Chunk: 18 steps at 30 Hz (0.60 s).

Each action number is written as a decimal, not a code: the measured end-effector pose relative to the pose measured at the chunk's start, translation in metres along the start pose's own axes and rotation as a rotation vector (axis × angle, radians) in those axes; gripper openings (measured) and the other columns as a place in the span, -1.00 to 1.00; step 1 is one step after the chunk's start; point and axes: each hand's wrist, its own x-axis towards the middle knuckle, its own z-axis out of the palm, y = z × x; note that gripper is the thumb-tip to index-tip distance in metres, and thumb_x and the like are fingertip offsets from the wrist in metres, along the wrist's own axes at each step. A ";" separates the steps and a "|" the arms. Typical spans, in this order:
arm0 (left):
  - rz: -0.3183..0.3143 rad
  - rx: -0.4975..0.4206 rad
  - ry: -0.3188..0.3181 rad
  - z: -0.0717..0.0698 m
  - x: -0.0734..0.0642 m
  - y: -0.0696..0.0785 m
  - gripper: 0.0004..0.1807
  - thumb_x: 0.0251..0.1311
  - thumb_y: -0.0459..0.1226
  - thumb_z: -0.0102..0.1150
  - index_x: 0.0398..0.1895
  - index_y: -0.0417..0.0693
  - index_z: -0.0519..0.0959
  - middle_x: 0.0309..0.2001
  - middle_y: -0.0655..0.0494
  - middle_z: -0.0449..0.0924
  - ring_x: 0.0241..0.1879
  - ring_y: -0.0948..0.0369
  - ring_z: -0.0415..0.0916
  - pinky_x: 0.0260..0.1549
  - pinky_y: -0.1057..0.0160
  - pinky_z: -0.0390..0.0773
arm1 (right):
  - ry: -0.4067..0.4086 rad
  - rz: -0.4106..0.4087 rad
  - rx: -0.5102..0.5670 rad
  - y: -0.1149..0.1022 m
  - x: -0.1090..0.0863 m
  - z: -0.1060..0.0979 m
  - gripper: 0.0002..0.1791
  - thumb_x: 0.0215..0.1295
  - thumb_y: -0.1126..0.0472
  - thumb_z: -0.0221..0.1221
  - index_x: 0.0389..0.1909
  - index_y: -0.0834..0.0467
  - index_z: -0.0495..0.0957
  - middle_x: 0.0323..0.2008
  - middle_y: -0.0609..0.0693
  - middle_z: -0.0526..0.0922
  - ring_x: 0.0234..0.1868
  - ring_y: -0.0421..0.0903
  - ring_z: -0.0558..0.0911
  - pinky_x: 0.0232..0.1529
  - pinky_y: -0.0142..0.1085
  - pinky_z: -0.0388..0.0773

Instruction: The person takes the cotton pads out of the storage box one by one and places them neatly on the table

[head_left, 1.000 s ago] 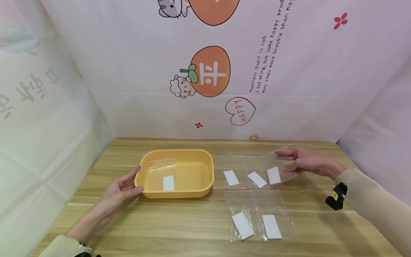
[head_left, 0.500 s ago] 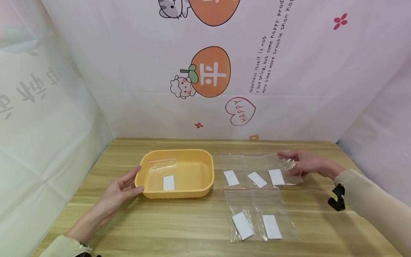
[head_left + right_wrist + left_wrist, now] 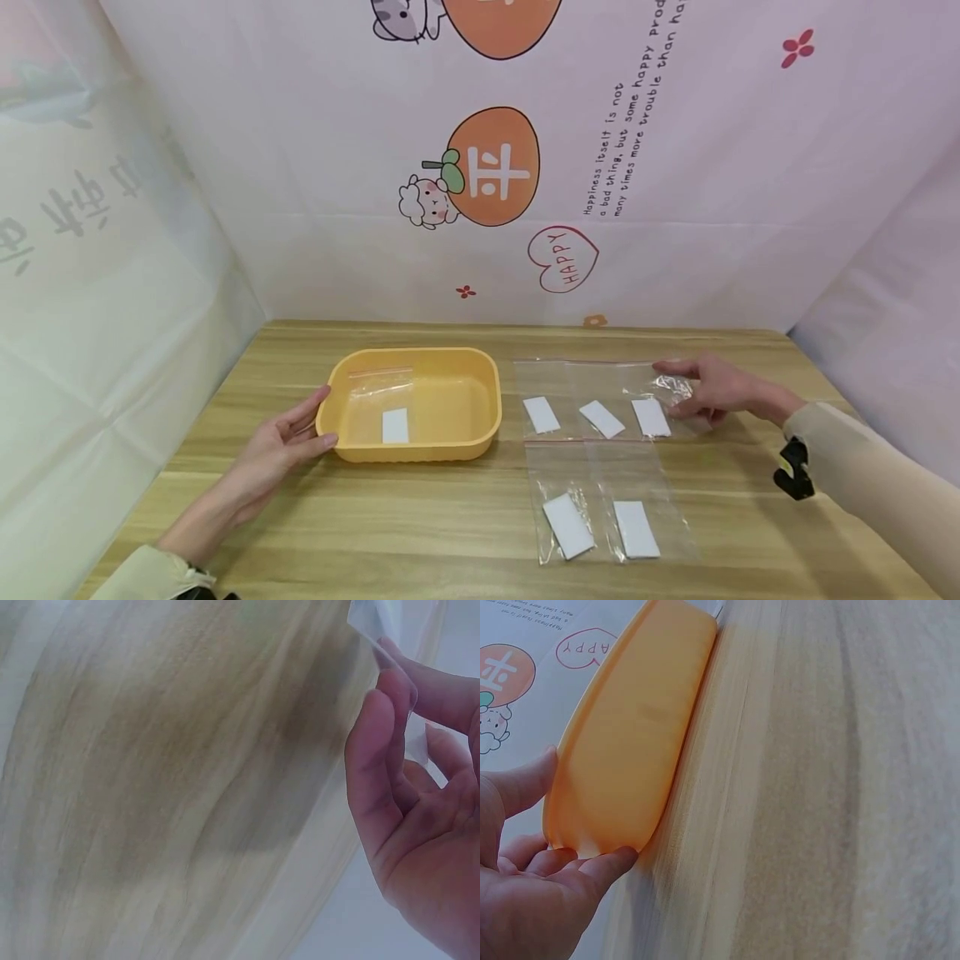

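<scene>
At the left end of a yellow plastic basin (image 3: 453, 417), my left hand (image 3: 262, 454) grips the wall, thumb and fingers on it in the left wrist view. Inside the basin lies a clear zip bag (image 3: 367, 408) with a white rectangular piece (image 3: 394, 426). On the right, my right hand (image 3: 723, 392) pinches the right edge of another clear zip bag (image 3: 637, 379), which holds a white piece (image 3: 650, 417). In the right wrist view its plastic (image 3: 379, 652) shows between thumb and fingers.
Two similar bags with white pieces (image 3: 541, 414) lie left of the held bag. In the row nearer me are two more bags with white pieces (image 3: 568, 526). A wooden table (image 3: 405, 525) carries everything, with a printed cloth (image 3: 337, 267) behind it.
My right hand has lowered the zip bag to the table at the right end of the back row, shifting slightly right. The left hand and basin have stayed put.
</scene>
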 end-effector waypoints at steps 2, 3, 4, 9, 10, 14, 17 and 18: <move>0.001 0.000 -0.001 0.000 0.000 0.000 -0.07 0.46 -0.35 0.28 0.70 -0.25 -0.08 0.68 -0.23 -0.20 0.59 -0.14 -0.10 0.20 0.54 0.39 | 0.002 0.000 -0.012 0.000 0.000 0.001 0.01 0.21 0.30 0.51 0.59 0.38 0.16 0.22 0.58 0.43 -0.66 -0.12 0.48 -0.67 -0.18 0.59; 0.002 0.000 -0.001 0.000 0.000 0.000 -0.07 0.46 -0.35 0.28 0.70 -0.25 -0.08 0.68 -0.23 -0.20 0.59 -0.14 -0.10 0.20 0.54 0.39 | 0.007 -0.002 -0.019 0.000 0.001 0.001 0.02 0.20 0.30 0.51 0.59 0.39 0.16 0.19 0.58 0.44 -0.67 -0.11 0.49 -0.68 -0.17 0.60; 0.002 0.000 -0.001 0.000 0.000 0.000 -0.07 0.46 -0.35 0.29 0.70 -0.25 -0.08 0.68 -0.23 -0.19 0.59 -0.14 -0.09 0.20 0.54 0.39 | 0.011 -0.004 -0.027 0.000 0.001 0.002 0.02 0.19 0.30 0.51 0.58 0.39 0.16 0.17 0.58 0.45 -0.67 -0.10 0.49 -0.68 -0.15 0.61; 0.001 -0.003 -0.001 0.000 0.000 0.000 -0.07 0.46 -0.35 0.29 0.70 -0.25 -0.07 0.67 -0.25 -0.19 0.59 -0.14 -0.08 0.19 0.53 0.40 | 0.024 -0.013 -0.071 0.000 0.001 0.004 0.03 0.16 0.30 0.53 0.57 0.41 0.18 0.03 0.55 0.54 -0.68 -0.08 0.51 -0.68 -0.14 0.62; -0.001 -0.004 -0.001 0.000 0.000 -0.001 -0.07 0.46 -0.35 0.28 0.70 -0.25 -0.07 0.67 -0.24 -0.19 0.59 -0.14 -0.08 0.19 0.53 0.40 | 0.023 -0.014 -0.079 -0.001 0.001 0.004 0.02 0.16 0.31 0.53 0.57 0.41 0.18 -0.03 0.51 0.56 -0.68 -0.08 0.50 -0.68 -0.14 0.61; -0.003 -0.005 0.002 0.000 0.000 -0.001 -0.06 0.45 -0.35 0.29 0.70 -0.26 -0.07 0.67 -0.24 -0.18 0.59 -0.13 -0.07 0.19 0.53 0.40 | 0.020 -0.011 -0.109 -0.002 0.000 0.005 0.03 0.15 0.30 0.53 0.56 0.42 0.19 -0.31 0.31 0.64 -0.70 -0.10 0.48 -0.69 -0.15 0.60; 0.000 -0.010 0.000 0.000 0.000 -0.001 -0.06 0.45 -0.35 0.29 0.70 -0.26 -0.08 0.67 -0.24 -0.19 0.59 -0.13 -0.06 0.20 0.52 0.41 | 0.027 -0.009 -0.141 -0.003 0.000 0.006 0.03 0.14 0.28 0.55 0.55 0.42 0.21 -0.31 0.33 0.67 -0.71 -0.10 0.50 -0.70 -0.12 0.61; 0.002 -0.012 -0.002 0.000 0.000 -0.001 -0.07 0.46 -0.35 0.28 0.70 -0.26 -0.08 0.67 -0.24 -0.19 0.59 -0.13 -0.07 0.20 0.52 0.41 | 0.031 -0.010 -0.152 -0.002 0.000 0.006 0.02 0.14 0.26 0.55 0.55 0.42 0.22 -0.23 0.39 0.68 -0.71 -0.10 0.51 -0.70 -0.10 0.62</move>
